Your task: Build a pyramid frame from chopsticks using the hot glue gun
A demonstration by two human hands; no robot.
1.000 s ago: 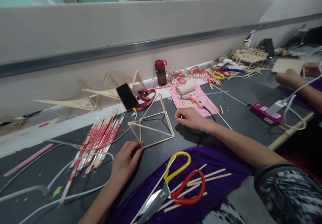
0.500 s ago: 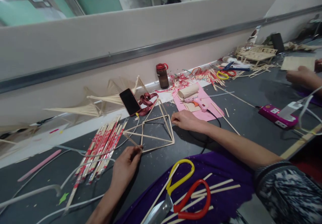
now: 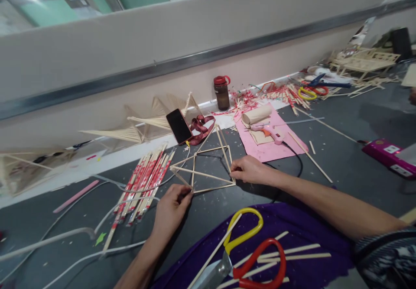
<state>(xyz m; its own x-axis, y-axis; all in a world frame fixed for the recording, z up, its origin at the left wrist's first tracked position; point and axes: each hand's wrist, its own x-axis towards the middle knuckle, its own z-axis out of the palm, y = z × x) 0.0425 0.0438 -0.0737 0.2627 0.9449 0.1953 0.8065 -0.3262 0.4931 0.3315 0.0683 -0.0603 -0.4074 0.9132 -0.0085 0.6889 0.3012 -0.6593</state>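
Observation:
A frame of thin wooden sticks [image 3: 211, 175], joined into triangles, stands on the dark table in front of me. My left hand [image 3: 173, 204] pinches its near left corner between thumb and fingers. At the near right corner, my right hand [image 3: 248, 170] has its fingers closed on the frame's stick. Behind the right hand, a pink glue gun [image 3: 268, 132] lies on a pink sheet [image 3: 250, 150] beside a cardboard roll [image 3: 256, 114]. Scissors [image 3: 245, 232] with one yellow and one red handle rest on purple cloth [image 3: 308, 219] close to me, among loose sticks.
Wrapped chopsticks [image 3: 143, 180] lie left of the frame, crossed by white cables [image 3: 107, 219]. Behind it are a phone [image 3: 179, 126], a red ribbon [image 3: 201, 126] and a bottle [image 3: 221, 94]. A purple power strip [image 3: 390, 154] sits at right; another person's hand [image 3: 412, 96] shows at the edge.
My right hand has moved down from the frame's upper right side to its near right corner. My left hand stays at the left corner. The view has shifted, moving the scene rightward.

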